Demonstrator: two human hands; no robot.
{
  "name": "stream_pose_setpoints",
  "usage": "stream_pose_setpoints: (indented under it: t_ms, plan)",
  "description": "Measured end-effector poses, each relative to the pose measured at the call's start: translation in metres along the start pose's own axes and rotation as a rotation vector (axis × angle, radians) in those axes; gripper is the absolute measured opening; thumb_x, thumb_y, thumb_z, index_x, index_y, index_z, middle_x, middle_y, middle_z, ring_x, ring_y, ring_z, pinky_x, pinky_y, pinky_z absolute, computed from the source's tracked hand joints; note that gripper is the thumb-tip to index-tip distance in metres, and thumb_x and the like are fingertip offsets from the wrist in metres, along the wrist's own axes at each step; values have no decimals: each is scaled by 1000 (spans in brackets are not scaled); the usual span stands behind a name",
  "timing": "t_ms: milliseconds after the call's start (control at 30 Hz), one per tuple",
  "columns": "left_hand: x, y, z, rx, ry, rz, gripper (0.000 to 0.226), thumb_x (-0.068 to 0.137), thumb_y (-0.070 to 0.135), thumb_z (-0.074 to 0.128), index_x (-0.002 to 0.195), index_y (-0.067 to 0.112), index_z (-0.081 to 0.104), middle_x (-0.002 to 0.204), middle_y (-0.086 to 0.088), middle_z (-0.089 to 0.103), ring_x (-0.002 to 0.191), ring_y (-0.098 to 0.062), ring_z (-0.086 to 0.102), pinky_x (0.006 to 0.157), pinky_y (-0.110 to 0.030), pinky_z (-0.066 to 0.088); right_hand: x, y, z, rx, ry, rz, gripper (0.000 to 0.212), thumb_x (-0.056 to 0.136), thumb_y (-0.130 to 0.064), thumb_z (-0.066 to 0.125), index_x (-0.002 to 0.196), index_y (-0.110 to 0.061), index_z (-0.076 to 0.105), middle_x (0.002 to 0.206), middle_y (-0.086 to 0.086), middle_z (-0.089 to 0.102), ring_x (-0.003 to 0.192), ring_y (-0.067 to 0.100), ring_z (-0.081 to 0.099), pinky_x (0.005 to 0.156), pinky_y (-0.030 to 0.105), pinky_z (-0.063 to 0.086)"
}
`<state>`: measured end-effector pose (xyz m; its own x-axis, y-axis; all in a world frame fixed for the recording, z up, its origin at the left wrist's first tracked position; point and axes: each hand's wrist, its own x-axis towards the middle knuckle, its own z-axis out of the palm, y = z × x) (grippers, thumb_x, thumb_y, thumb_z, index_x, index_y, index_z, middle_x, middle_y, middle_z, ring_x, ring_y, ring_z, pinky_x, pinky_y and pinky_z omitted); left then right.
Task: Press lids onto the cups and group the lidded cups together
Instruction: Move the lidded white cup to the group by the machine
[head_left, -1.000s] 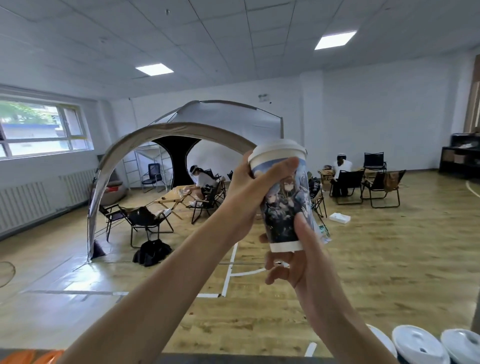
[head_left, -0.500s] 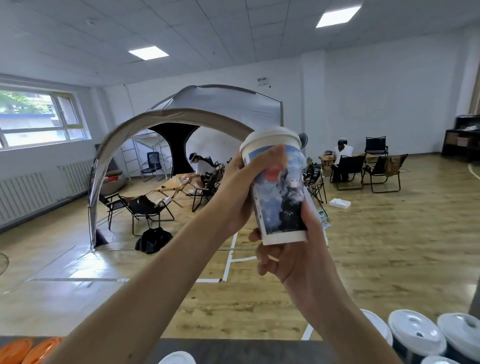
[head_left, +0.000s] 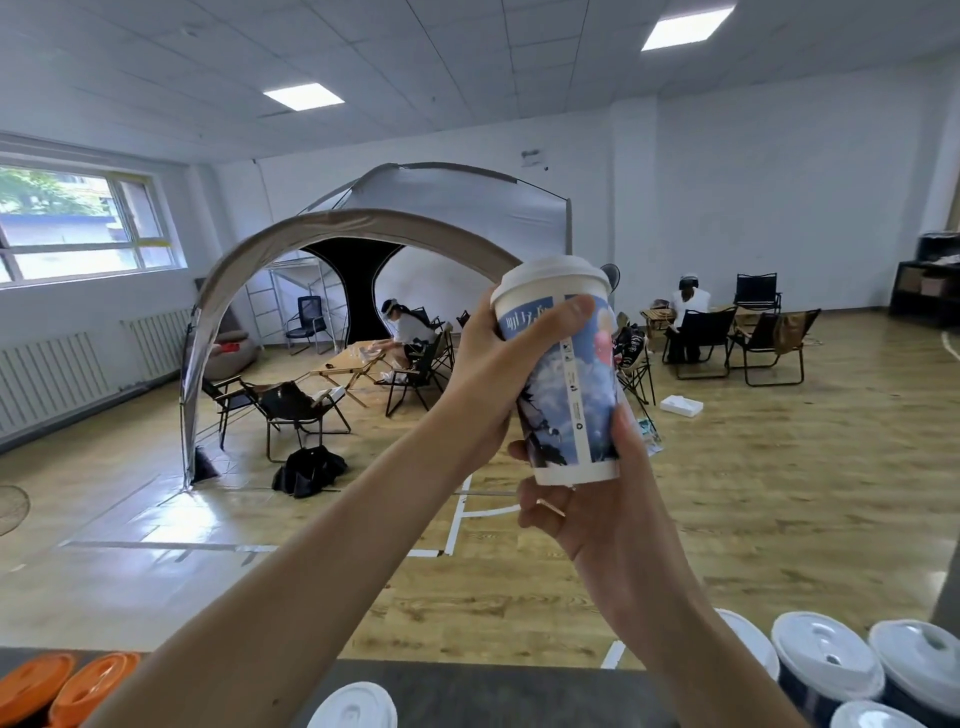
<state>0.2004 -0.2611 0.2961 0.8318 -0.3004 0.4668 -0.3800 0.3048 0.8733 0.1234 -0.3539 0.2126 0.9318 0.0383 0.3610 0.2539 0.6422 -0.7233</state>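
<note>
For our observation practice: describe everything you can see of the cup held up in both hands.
The cup looks like paper, printed with blue sky, clouds and a dark shape, white at rim and base. A white domed lid sits on it. It is held up, slightly tilted. The left hand grips its upper part, thumb across the front; the right hand holds its base.

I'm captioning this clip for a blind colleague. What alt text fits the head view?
Two bare hands hold up a printed paper cup with a white lid: the left hand grips near its rim, the right hand its base. More lidded cups stand below on a dark table.
</note>
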Motion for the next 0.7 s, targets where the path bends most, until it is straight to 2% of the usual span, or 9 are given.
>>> stream_pose_setpoints:
  t_ms: [33, 100, 133, 233, 300, 433, 500, 600, 700]
  plan:
    - [-1, -1, 0, 29, 12, 7, 78, 68, 33, 89, 132, 4, 54, 116, -25, 69, 93, -32, 74, 84, -48, 63, -1, 1, 1, -21, 25, -17, 47, 88, -61, 57, 106, -21, 76, 98, 22, 65, 66, 25, 62, 58, 34, 57]
    - [-3, -2, -1, 38, 9, 0, 79, 67, 31, 90, 132, 6, 53, 119, -25, 69, 94, -33, 74, 86, -49, 62, -1, 3, 0, -56, 70, -44, 63, 78, -66, 71, 116, -16, 69, 98, 23, 65, 67, 25, 62, 58, 35, 57]
    - [-4, -2, -2, 14, -7, -19, 75, 70, 28, 89, 132, 5, 53, 119, -25, 69, 94, -33, 74, 85, -47, 62, -1, 3, -1, -53, 71, -37, 66, 79, -66, 70, 119, -14, 67, 96, 23, 65, 65, 24, 61, 57, 34, 57]
    - [-8, 2, -5, -46, -69, -80, 58, 80, 22, 81, 129, 5, 56, 109, -17, 72, 94, -32, 73, 85, -41, 62, -5, 0, -1, 28, 9, 43, 62, 96, -61, 42, 128, -11, 60, 89, 24, 64, 58, 23, 57, 54, 32, 54]
    - [-11, 2, -7, -41, -74, -75, 51, 81, 21, 79, 125, 7, 59, 106, -14, 74, 95, -32, 73, 85, -41, 62, -10, 1, -2, 2, -6, 45, 65, 97, -61, 39, 134, -10, 56, 92, 26, 63, 63, 25, 59, 56, 34, 55]
    - [-17, 2, -8, 2, -50, -39, 48, 78, 22, 80, 120, 10, 61, 107, -14, 75, 95, -32, 75, 86, -42, 62, -13, 6, 1, -166, 44, -20, 93, 71, -72, 74, 132, -4, 55, 101, 27, 64, 71, 29, 63, 61, 37, 57]
    - [-20, 4, -9, -29, -71, -62, 46, 79, 22, 79, 120, 9, 62, 106, -14, 74, 95, -31, 74, 86, -41, 62, -14, 5, 3, -163, 56, -2, 86, 74, -66, 73, 129, -2, 55, 95, 26, 66, 67, 28, 63, 59, 36, 56]
    - [-24, 8, -10, -78, -89, -92, 52, 82, 24, 77, 126, 2, 61, 108, -15, 73, 95, -30, 72, 86, -39, 62, -17, 0, 6, -59, -18, 81, 70, 89, -60, 51, 133, -5, 54, 87, 23, 64, 64, 26, 61, 57, 36, 55]
    - [-26, 8, -9, -36, -31, -66, 56, 79, 24, 82, 126, 4, 59, 107, -14, 74, 93, -28, 74, 81, -36, 62, -20, 0, 5, -67, -26, 91, 68, 93, -60, 48, 133, -6, 55, 93, 23, 67, 66, 26, 62, 60, 37, 56]
